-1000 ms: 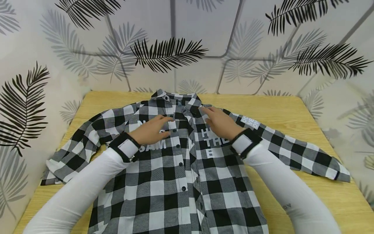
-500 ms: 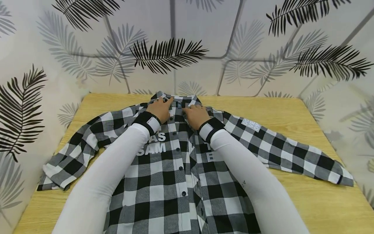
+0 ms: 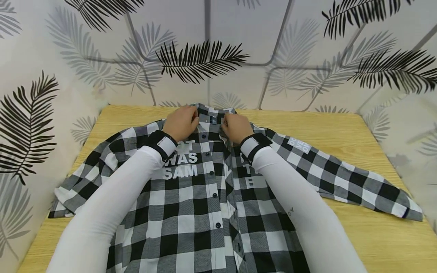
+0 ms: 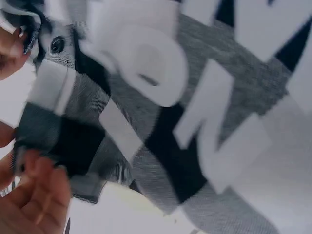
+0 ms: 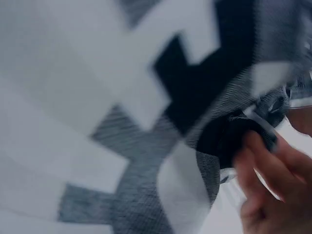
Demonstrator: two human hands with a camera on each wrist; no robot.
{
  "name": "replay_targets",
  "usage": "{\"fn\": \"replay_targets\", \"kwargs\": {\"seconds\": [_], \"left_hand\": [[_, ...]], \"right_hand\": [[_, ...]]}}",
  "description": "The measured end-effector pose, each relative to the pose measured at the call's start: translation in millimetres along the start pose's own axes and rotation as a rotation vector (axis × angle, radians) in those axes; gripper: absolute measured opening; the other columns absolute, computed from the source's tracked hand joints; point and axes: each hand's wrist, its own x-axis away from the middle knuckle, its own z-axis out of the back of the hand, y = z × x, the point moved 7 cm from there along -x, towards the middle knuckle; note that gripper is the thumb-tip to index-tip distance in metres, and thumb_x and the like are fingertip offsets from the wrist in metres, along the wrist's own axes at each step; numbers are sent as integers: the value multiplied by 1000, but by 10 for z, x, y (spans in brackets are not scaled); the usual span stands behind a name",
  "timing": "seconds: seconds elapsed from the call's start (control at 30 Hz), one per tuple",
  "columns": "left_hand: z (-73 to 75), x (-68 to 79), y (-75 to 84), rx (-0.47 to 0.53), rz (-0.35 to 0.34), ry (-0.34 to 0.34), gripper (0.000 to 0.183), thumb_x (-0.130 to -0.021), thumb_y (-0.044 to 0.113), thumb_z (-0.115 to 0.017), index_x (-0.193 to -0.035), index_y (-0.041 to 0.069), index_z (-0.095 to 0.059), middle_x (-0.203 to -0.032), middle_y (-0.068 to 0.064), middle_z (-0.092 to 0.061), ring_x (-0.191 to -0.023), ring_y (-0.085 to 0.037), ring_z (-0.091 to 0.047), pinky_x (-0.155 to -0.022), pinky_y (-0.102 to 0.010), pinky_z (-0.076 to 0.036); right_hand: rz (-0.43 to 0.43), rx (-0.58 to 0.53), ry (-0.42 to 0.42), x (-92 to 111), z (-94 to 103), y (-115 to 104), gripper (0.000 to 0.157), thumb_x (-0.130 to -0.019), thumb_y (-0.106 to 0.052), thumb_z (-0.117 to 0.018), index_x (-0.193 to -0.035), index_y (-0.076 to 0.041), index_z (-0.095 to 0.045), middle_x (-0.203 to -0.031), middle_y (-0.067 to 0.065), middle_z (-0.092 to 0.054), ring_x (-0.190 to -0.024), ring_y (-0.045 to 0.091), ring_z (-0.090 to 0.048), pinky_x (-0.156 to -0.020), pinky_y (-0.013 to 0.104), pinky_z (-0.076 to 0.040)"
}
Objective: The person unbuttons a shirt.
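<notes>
A black, grey and white checked shirt (image 3: 191,204) lies front up, its button placket (image 3: 213,178) running down the middle and the right front partly apart from it. At the collar (image 3: 213,110), my left hand (image 3: 181,123) grips the left collar point with curled fingers. Opposite it, my right hand (image 3: 236,127) holds the right collar point. In the left wrist view, the fingertips (image 4: 48,180) pinch the cloth edge below a dark button (image 4: 57,45). Dark bunched collar cloth sits at the right fingertips (image 5: 256,146) in the right wrist view. Most of both collar points is hidden behind the hands.
The left sleeve (image 3: 82,189) lies bent and the right sleeve (image 3: 362,182) stretches out straight over the wooden table (image 3: 307,123). Behind the table's far edge rises a leaf-patterned backdrop (image 3: 239,87). A neck label (image 3: 214,120) shows inside the collar.
Both hands have moved from above the chest up to the collar, first touching it and now gripping its two points. The left collar point has gone behind the left hand.
</notes>
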Motion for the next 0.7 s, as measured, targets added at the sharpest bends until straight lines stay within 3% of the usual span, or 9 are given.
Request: {"fn": "replay_targets", "kwargs": {"seconds": [0.1, 0.2, 0.3, 0.4, 0.5, 0.6, 0.7], "left_hand": [[153, -32, 72, 116, 11, 83, 19, -96, 24, -47, -95, 10, -60, -85, -6, -55, -71, -19, -50, -61, -37, -41], [121, -69, 177, 176, -7, 35, 26, -96, 26, -47, -110, 8, -61, -98, -8, -59, -82, -20, -56, -70, -37, -46], [-105, -41, 269, 180, -49, -162, 43, -95, 28, -51, -133, 7, -49, -116, -12, -59, -98, -23, -59, -82, -40, -47], [-381, 58, 269, 169, -64, -379, 69, -94, 30, -55, -151, 11, -22, -121, -18, -59, -103, -30, -59, -86, -44, -46], [-526, 164, 174, 172, -47, -494, 81, -92, 33, -56, -154, 14, -6, -132, -22, -52, -114, -35, -54, -92, -48, -43], [-492, 205, 78, 221, -29, -490, 75, -94, 32, -54, -153, 13, -12, -141, -22, -43, -120, -36, -50, -96, -49, -41], [-247, 196, 50, 282, -11, -367, 63, -96, 31, -51, -149, 11, -26, -144, -19, -41, -125, -32, -46, -98, -46, -39]], "right_hand": [[-54, -218, 154, -66, 231, 28, 27, -96, -25, -49, -101, -4, -66, -83, 8, -66, -72, 21, -60, -67, 36, -48], [-63, -333, 174, -128, 314, 3, 36, -96, -28, -48, -118, -4, -63, -97, 10, -67, -82, 22, -61, -72, 37, -49], [-45, -277, -40, -108, 129, -50, 53, -96, -35, -48, -139, -5, -46, -114, 14, -64, -96, 26, -61, -82, 40, -48], [0, -166, -290, 9, -172, -60, 68, -95, -42, -48, -150, -7, -26, -136, 17, -51, -118, 30, -52, -96, 43, -42], [50, -112, -374, 92, -369, -29, 75, -94, -47, -47, -153, -10, -18, -148, 15, -38, -131, 31, -40, -104, 44, -34], [81, -160, -305, 109, -315, -14, 72, -95, -45, -47, -151, -8, -23, -150, 14, -34, -135, 30, -34, -107, 43, -30], [81, -239, -208, 150, -71, -7, 68, -96, -44, -45, -149, -5, -27, -150, 16, -33, -137, 31, -31, -110, 43, -25]]}}
